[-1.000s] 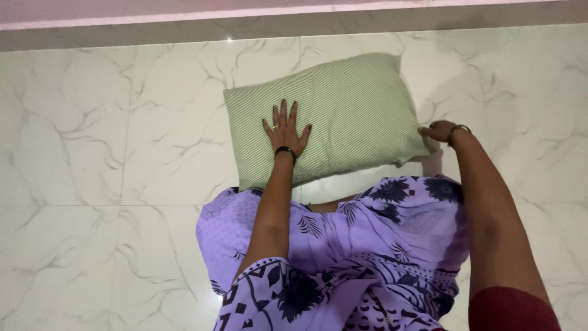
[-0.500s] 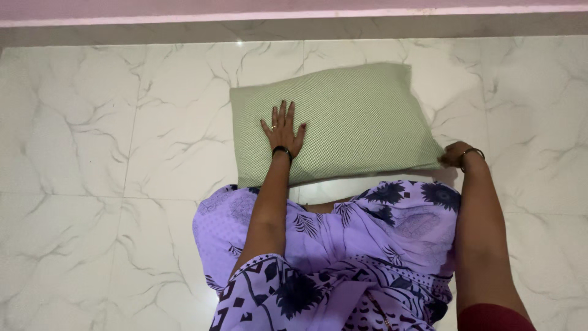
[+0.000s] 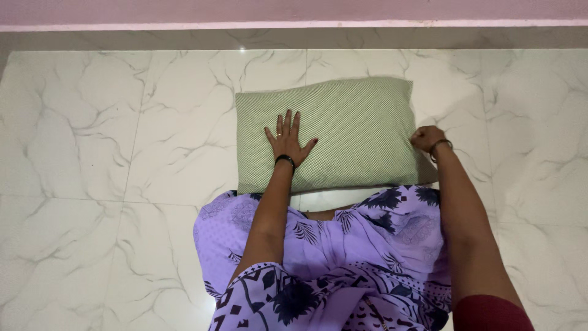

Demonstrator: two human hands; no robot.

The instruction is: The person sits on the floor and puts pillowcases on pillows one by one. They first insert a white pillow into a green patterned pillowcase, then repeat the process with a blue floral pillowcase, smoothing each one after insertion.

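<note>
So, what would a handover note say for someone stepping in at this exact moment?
Left hand: open, flat on the green pillow, pressing near its left half.
Right hand: closed in a grip on the pillow's right edge.
Pillow: lying flat and nearly square to the marble floor, just in front of the person's purple patterned cloth.
Done: pillow is in its cover and laid flat.
Left: the right end, where the hand grips, looks unfinished; I cannot tell its state.

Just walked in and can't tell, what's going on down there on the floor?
A person in purple patterned clothing is bent over a green pillow lying flat on the white marble floor. The left hand rests palm-down on the pillow with fingers spread. The right hand is closed at the pillow's right edge, apparently gripping it.
</note>
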